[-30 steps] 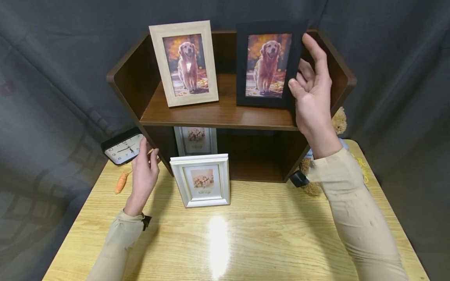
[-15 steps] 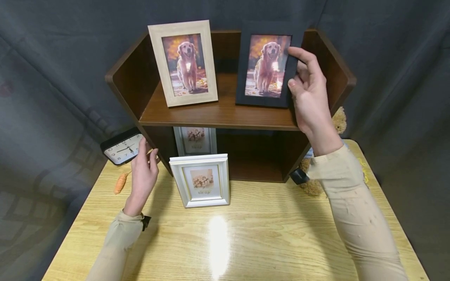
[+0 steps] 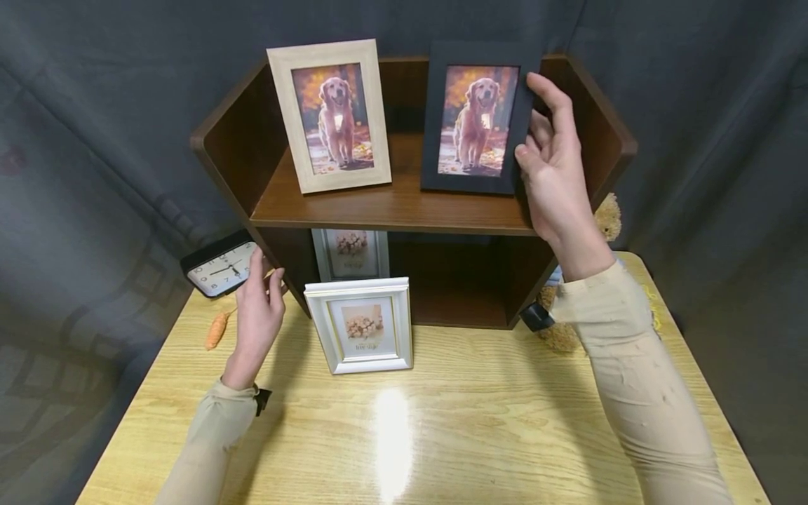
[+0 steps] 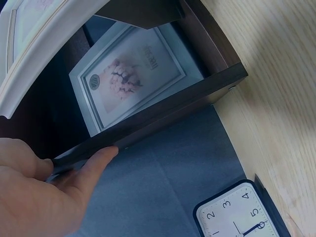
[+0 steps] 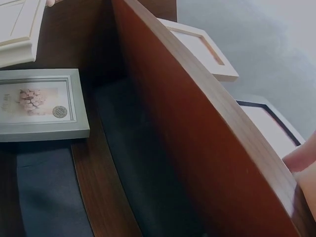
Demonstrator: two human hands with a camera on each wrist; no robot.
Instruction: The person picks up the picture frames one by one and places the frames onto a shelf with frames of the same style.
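Note:
My right hand (image 3: 555, 175) holds the right edge of a black picture frame (image 3: 431, 133). The thumb is at the front and the index finger higher on the edge. This frame stands on the top shelf of a dark brown bookshelf (image 3: 353, 208) and shows a dog photo. To its left a light wood picture frame (image 3: 383, 133) with the same photo leans back. My left hand (image 3: 257, 322) grips the bookshelf's left side panel (image 4: 148, 116) between thumb and fingers, as the left wrist view shows. In the right wrist view the black frame (image 5: 264, 121) is partly cut off.
A white picture frame (image 3: 404, 330) stands on the table before the lower shelf. Inside is a silver-grey frame (image 5: 81, 103). A black-rimmed clock (image 3: 217, 266) and an orange carrot-shaped item (image 3: 217, 330) lie left. A teddy bear (image 3: 608, 217) is partly hidden at the right.
The black picture frame has swivelled and shifted slightly left in my right hand's hold. My right index finger slid down its edge, then partly back up. The left hand stays put.

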